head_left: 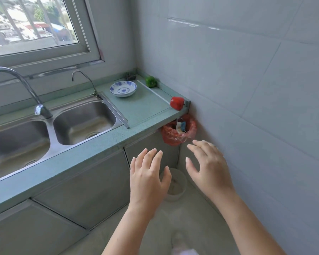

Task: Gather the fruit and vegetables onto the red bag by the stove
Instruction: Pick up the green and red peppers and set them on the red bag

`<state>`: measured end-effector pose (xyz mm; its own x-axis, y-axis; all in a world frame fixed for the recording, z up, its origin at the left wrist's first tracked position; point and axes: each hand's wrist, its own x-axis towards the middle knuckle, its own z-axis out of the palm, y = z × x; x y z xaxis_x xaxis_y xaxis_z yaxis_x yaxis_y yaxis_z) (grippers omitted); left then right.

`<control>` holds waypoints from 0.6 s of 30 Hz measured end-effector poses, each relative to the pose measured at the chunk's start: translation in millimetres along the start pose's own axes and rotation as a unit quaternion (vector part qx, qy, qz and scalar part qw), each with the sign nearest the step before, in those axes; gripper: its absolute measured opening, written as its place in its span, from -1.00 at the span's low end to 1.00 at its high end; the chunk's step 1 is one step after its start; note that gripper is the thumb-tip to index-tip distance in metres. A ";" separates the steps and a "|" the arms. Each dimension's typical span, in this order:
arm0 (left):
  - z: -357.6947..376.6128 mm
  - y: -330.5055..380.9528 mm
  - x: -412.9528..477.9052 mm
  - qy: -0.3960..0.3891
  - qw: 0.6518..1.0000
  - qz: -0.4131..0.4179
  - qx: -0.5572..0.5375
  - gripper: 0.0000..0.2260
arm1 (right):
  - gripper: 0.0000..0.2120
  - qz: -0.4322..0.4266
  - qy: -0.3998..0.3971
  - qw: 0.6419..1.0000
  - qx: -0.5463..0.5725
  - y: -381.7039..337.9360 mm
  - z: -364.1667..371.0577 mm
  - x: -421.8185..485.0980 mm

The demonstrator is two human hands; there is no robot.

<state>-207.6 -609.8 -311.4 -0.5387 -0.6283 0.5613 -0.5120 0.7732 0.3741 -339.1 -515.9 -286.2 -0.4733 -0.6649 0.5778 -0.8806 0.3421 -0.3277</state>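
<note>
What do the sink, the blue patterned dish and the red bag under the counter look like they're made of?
Sink: probably stainless steel, brushed grey metal with soft reflections. Blue patterned dish: likely glazed ceramic or porcelain, glossy white with painted blue motifs. Red bag: thin plastic film, translucent, crinkled and shiny.

Open air from left hand (147, 179) and right hand (208, 170) up to the countertop (142, 107). Bare between bowl (123, 88) and red pepper (176, 102). Tight against the wall (247, 80) beside both red pepper and green pepper (150, 81).
</note>
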 end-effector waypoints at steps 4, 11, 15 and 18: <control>22.3 -20.7 32.3 0.001 1.000 -0.011 -0.008 -0.62 | -0.62 -0.010 -0.006 1.000 0.012 10.8 34.4 36.5; 75.3 -63.9 125.6 0.003 1.000 -0.018 -0.020 -0.64 | -0.61 -0.014 -0.026 0.999 0.024 40.6 104.4 130.8; 109.3 -85.5 192.4 0.002 1.000 -0.019 -0.015 -0.65 | -0.60 -0.015 -0.050 0.999 0.017 61.9 143.3 194.6; 135.0 -98.8 238.9 -0.003 1.000 -0.017 -0.006 -0.64 | -0.58 -0.006 -0.065 0.998 0.018 83.3 170.6 237.1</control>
<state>-376.0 -847.9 -313.9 -0.5256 -0.6540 0.5441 -0.5218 0.7530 0.4010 -521.2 -758.4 -304.1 -0.4541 -0.7506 0.4800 -0.8837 0.3112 -0.3495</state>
